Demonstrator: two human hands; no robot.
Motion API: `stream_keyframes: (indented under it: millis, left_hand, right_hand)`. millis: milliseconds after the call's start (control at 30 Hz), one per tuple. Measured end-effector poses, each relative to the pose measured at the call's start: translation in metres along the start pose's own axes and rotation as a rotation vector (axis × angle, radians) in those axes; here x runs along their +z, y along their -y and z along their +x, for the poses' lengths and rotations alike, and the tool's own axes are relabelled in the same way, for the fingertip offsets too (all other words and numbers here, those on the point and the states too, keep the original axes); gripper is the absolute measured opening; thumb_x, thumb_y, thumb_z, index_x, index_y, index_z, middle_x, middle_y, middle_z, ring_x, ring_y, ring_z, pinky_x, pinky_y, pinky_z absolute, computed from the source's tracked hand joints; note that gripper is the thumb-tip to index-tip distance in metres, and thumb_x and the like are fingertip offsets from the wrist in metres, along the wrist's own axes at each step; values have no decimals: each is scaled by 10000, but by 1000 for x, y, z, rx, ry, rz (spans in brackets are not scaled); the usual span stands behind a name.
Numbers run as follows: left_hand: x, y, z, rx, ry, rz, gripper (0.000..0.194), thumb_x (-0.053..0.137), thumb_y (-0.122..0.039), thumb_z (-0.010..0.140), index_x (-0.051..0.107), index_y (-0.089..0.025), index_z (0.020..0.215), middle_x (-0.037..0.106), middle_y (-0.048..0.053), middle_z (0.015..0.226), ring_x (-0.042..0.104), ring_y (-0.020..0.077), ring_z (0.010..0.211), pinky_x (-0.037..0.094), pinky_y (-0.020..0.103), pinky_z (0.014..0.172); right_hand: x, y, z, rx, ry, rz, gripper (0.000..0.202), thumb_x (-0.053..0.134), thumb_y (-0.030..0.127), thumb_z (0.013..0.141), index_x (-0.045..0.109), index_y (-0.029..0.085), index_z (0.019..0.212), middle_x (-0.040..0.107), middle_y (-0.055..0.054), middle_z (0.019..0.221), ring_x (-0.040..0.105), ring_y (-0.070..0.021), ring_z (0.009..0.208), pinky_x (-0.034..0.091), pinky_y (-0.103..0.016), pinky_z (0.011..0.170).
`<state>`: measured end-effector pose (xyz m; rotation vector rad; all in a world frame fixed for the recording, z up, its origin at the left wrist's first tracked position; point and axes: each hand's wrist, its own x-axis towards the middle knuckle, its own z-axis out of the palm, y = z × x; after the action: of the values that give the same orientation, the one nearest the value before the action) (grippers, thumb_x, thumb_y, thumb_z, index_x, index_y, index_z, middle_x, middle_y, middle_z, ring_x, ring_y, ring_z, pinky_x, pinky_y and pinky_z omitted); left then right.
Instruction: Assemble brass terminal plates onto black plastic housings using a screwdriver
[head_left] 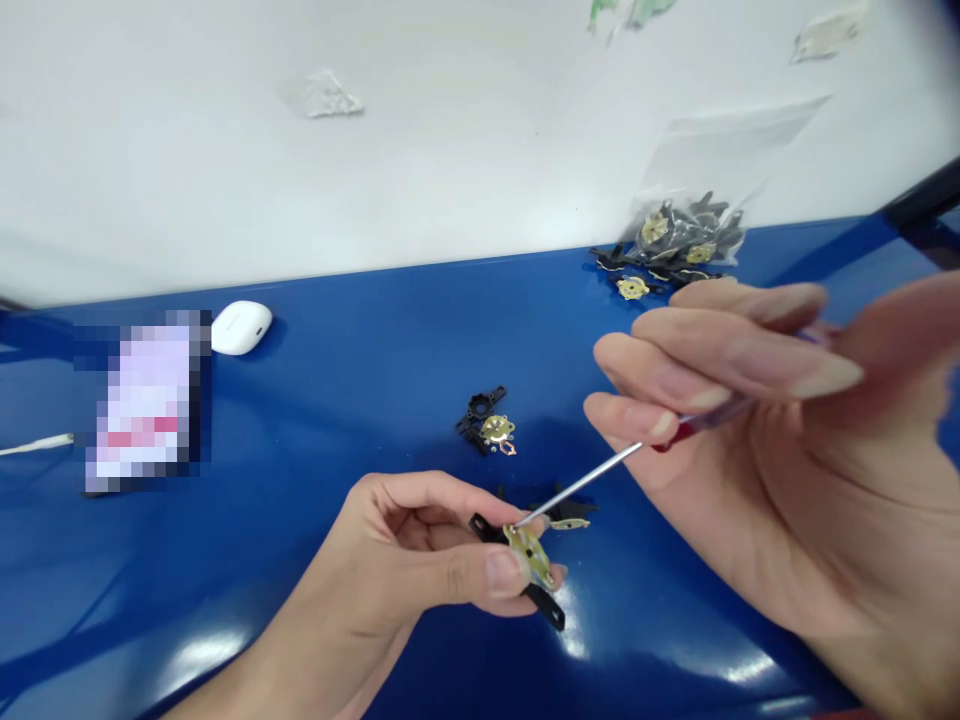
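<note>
My left hand (442,560) pinches a small black bracket with a brass-coloured round plate (534,562), thumb on the near side and fingers behind. The bracket is tilted, its black arms sticking out at upper left and lower right. In my right hand (720,390) is a screwdriver (585,483) with a thin metal shaft and a reddish, partly clear handle mostly hidden by the fingers. Its tip meets the upper edge of the plate, at what looks like a small screw. Just behind, another bracket with a brass plate (570,523) lies on the table, partly covered by my left fingers.
Loose black and brass parts (495,428) lie mid-table. At the back right are several brackets (634,288) beside a clear plastic bag (690,235) holding more. On the left are a blurred-out phone (146,400), a white case (241,327) and a white cable (37,444). A white wall backs the blue table.
</note>
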<state>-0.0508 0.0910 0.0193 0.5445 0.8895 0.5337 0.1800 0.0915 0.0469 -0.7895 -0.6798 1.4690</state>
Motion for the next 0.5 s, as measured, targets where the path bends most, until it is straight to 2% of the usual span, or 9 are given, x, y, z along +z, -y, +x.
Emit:
stream_keyframes:
  millis: [100,200,267,367,433,500]
  left_hand:
    - [0,1,1,1,-11,13,179,1142,-203,815,990,-259,892,974,63,955,956,228,831,760,200,771]
    - [2,1,0,2,-25,27,175,1141,-212,811,991,-254,892,970,68,930,945,214,801,752,193,756]
    - [4,0,-1,3,-29,37,167,1134,-211,816,994,-252,896,967,70,914,935,200,780,744,183,747]
    - [5,-2,-3,19,-29,52,162,1131,-217,818,996,-259,898,967,66,918,925,182,772,732,171,755]
    - [4,-1,-3,34,-35,65,175,1133,-214,816,999,-267,913,971,60,934,924,174,784,726,162,770]
    - [2,0,-3,57,-47,83,184,1132,-206,820,1002,-279,928,974,57,960,931,174,813,726,159,796]
  right_hand:
    - [0,-1,3,26,5,60,422,1005,484,978,692,293,769,614,46,761,654,-132,752,696,-198,825]
    - [-1,0,2,38,33,74,370,979,420,1009,677,321,821,436,46,704,553,-170,671,696,-265,738]
    - [-2,1,0,20,81,33,339,843,451,1110,667,332,845,335,39,705,443,-201,617,643,-336,617]
    - [-6,3,-1,-23,134,-79,435,460,462,1244,655,341,875,327,9,721,380,-241,607,578,-401,554]
    - [-8,3,0,-50,90,-143,460,343,365,1238,667,346,912,351,-9,741,433,-256,632,619,-404,604]
    - [-11,1,2,-86,15,-185,430,364,268,1218,684,342,940,428,-17,774,545,-247,687,690,-395,709]
